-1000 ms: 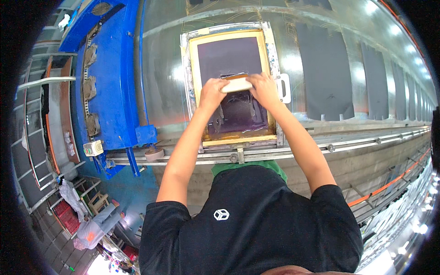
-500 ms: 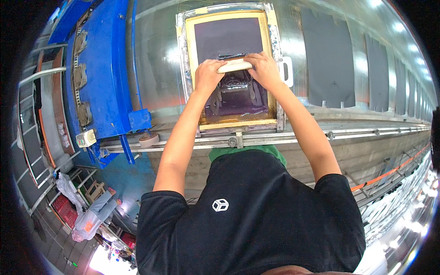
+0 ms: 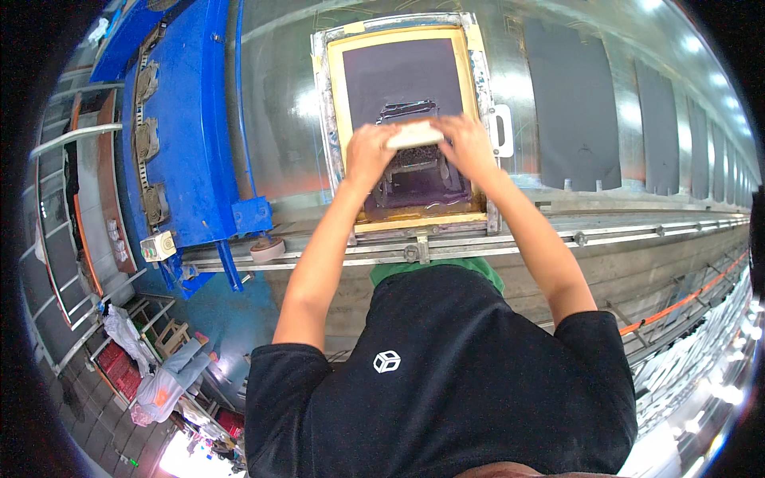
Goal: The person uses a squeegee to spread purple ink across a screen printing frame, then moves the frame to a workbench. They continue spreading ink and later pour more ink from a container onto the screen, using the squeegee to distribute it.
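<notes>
Both hands grip a pale-handled squeegee (image 3: 415, 135) inside a screen-printing frame (image 3: 322, 103). My left hand (image 3: 370, 156) is wrapped round the handle's left end, my right hand (image 3: 468, 146) round its right end, slightly smeared by motion. Beneath them stretches the dark purple screen mesh (image 3: 402, 70), edged with yellow tape. Glossy dark ink (image 3: 422, 193) lies on the mesh nearer to me, and a wet rectangular outline shows just beyond the squeegee. The squeegee's blade is hidden under the handle.
The frame lies on a long metal table (image 3: 287, 103) with a rail (image 3: 542, 241) along its near edge. Dark grey sheets (image 3: 570, 111) lie in a row to the right. A blue machine (image 3: 179, 127) stands left. A person (image 3: 169, 382) is at the lower left.
My hands have drawn the squeegee a little toward me over the mesh. More of the wet outline shows beyond it. The whole view has shifted slightly.
</notes>
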`<state>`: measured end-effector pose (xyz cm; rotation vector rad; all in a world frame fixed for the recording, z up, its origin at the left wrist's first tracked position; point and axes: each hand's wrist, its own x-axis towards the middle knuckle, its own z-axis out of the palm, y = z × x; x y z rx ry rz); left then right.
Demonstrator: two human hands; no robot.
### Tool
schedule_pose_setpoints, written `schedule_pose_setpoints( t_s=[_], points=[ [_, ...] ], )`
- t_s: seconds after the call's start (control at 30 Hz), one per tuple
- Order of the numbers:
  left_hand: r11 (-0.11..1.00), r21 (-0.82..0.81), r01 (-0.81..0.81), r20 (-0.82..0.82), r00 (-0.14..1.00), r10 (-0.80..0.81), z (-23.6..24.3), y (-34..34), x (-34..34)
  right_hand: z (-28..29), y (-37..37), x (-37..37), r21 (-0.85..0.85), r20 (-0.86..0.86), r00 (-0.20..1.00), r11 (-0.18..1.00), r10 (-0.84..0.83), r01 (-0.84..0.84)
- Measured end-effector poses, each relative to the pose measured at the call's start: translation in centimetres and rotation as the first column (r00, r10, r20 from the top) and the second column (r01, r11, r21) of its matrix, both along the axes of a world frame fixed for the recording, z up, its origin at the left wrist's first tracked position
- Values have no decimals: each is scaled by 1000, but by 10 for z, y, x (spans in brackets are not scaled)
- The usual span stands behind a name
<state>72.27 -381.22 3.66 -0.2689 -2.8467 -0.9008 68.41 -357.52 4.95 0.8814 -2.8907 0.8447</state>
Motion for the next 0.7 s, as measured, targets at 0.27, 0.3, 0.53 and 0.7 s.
schedule_pose_setpoints(
  t_s=[0.27,0.3,0.53,0.7],
  points=[
    [991,-110,72,127,990,-57,-5,5,20,-21,8,30,-13,148,989,1000,3,-1],
    [990,-117,78,117,991,-64,-11,7,41,-21,11,51,-13,164,986,1000,2,0],
    [998,60,20,132,991,-27,-7,9,88,-21,37,90,-205,209,978,976,-25,68],
    [988,130,-80,59,996,73,-14,-12,11,-65,83,-12,-178,48,777,760,-628,625]
  ],
)
